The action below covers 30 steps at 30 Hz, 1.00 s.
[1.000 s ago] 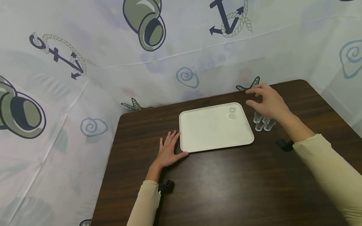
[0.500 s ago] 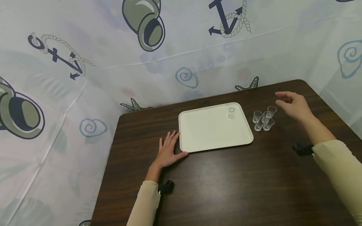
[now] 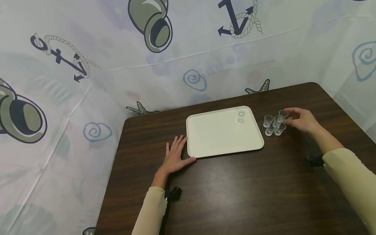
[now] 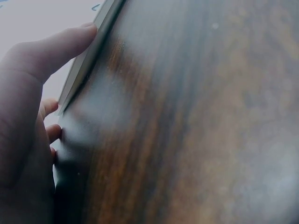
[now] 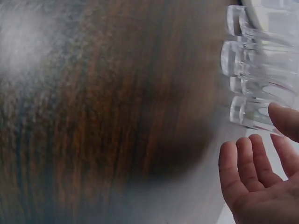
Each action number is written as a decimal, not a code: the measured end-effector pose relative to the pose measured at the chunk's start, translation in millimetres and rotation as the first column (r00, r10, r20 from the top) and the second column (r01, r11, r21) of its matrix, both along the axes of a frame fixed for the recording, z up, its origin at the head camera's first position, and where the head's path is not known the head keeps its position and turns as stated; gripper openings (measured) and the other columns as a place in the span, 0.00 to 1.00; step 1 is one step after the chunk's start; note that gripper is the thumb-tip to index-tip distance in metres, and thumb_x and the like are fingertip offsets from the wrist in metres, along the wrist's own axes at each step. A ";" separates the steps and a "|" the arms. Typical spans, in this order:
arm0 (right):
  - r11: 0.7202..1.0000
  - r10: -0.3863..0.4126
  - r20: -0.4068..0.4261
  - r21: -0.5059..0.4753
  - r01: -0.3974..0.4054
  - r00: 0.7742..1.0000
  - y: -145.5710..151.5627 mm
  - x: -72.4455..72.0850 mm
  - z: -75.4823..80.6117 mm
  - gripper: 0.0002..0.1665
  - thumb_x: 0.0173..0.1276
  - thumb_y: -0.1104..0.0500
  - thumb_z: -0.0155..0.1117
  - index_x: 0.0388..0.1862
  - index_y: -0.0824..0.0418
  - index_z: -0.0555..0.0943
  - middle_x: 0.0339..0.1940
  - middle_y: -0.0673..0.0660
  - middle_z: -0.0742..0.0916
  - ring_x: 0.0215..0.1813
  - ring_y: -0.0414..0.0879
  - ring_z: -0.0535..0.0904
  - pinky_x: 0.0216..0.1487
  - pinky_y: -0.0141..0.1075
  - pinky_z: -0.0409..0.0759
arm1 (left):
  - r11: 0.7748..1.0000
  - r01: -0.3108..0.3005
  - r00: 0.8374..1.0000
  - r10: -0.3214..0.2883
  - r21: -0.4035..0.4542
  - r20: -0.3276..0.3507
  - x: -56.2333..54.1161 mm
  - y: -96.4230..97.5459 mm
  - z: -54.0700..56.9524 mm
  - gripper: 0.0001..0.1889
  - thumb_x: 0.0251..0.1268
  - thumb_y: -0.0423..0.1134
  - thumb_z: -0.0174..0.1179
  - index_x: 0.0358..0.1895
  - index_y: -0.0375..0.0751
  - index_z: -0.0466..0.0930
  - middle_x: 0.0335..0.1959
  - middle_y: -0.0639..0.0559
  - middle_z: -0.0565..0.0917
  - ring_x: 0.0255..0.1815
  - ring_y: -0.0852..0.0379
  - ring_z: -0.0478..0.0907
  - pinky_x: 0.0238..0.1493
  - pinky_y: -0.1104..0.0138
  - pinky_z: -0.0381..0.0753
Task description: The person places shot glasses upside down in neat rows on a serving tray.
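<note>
My left hand (image 3: 174,159) rests at the near left corner of a white tray (image 3: 217,137), fingers spread along its left edge. In the left wrist view the thumb (image 4: 70,49) touches the tray's rim. Toward the tray's far right corner one small clear shot glass (image 3: 241,117) stands on it. Several more shot glasses (image 3: 268,120) stand clustered right of the tray. My right hand (image 3: 302,120) is at the cluster's far right glass (image 3: 282,115), thumb and index finger at its sides; no firm grip shows. The other fingers (image 5: 245,163) are loosely bent below that glass.
The dark wood table (image 3: 235,195) meets a patterned curtain (image 3: 164,81) behind the tray, with another stretch of curtain at the right. A black wrist camera (image 3: 173,193) sits on the left wrist.
My right hand moved right, away from above the tray's far right side, then lowered and came in to the far right shot glass. The left hand, tray and glasses stay put.
</note>
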State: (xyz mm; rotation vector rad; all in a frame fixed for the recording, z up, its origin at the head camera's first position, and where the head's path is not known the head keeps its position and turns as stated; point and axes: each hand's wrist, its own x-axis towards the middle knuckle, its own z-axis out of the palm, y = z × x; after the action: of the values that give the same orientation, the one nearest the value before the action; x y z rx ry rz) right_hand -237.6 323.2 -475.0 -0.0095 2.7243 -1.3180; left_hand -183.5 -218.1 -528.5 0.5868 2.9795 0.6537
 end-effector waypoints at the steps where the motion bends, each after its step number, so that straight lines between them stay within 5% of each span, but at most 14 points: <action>1: 1.000 0.001 -0.007 0.001 -0.001 1.000 -0.9 -0.5 -1.6 0.33 0.70 0.58 0.64 0.70 0.70 0.67 0.59 0.73 0.75 0.45 0.45 0.73 0.34 0.28 0.78 | 1.000 0.000 1.000 0.000 0.001 -0.002 -0.2 0.3 0.3 0.52 0.56 0.75 0.55 0.80 0.56 0.46 0.80 0.47 0.49 0.80 0.45 0.39 0.70 0.37 0.29; 7: 1.000 0.004 -0.022 0.003 -0.004 1.000 -4.2 -2.6 -7.6 0.31 0.70 0.59 0.64 0.67 0.71 0.69 0.53 0.72 0.77 0.39 0.42 0.74 0.32 0.29 0.77 | 1.000 0.000 1.000 0.000 -0.001 -0.011 1.0 1.1 0.9 0.52 0.55 0.74 0.56 0.80 0.55 0.48 0.79 0.46 0.50 0.80 0.44 0.40 0.69 0.35 0.32; 17: 0.996 0.056 -0.119 0.077 -0.048 0.991 -4.8 -7.6 -12.9 0.23 0.69 0.66 0.62 0.61 0.73 0.73 0.52 0.73 0.79 0.46 0.60 0.75 0.29 0.31 0.74 | 1.000 -0.002 1.000 0.002 0.000 -0.007 0.4 2.2 -0.1 0.52 0.56 0.74 0.56 0.80 0.55 0.48 0.80 0.47 0.50 0.80 0.44 0.40 0.70 0.37 0.30; 30: 0.996 0.028 -0.122 0.088 -0.018 0.992 -1.6 -11.6 -14.5 0.22 0.69 0.61 0.64 0.58 0.71 0.77 0.50 0.70 0.81 0.45 0.57 0.74 0.31 0.34 0.73 | 1.000 -0.001 1.000 0.001 0.002 -0.019 0.2 2.1 -0.2 0.52 0.56 0.75 0.56 0.80 0.54 0.48 0.79 0.47 0.50 0.79 0.43 0.41 0.69 0.35 0.33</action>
State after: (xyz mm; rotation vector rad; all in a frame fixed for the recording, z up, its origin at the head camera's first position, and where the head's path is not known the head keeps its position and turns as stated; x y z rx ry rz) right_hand -249.1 321.7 -489.5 -0.1186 2.8723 -1.2317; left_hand -183.3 -215.9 -528.7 0.5950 2.9971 0.6543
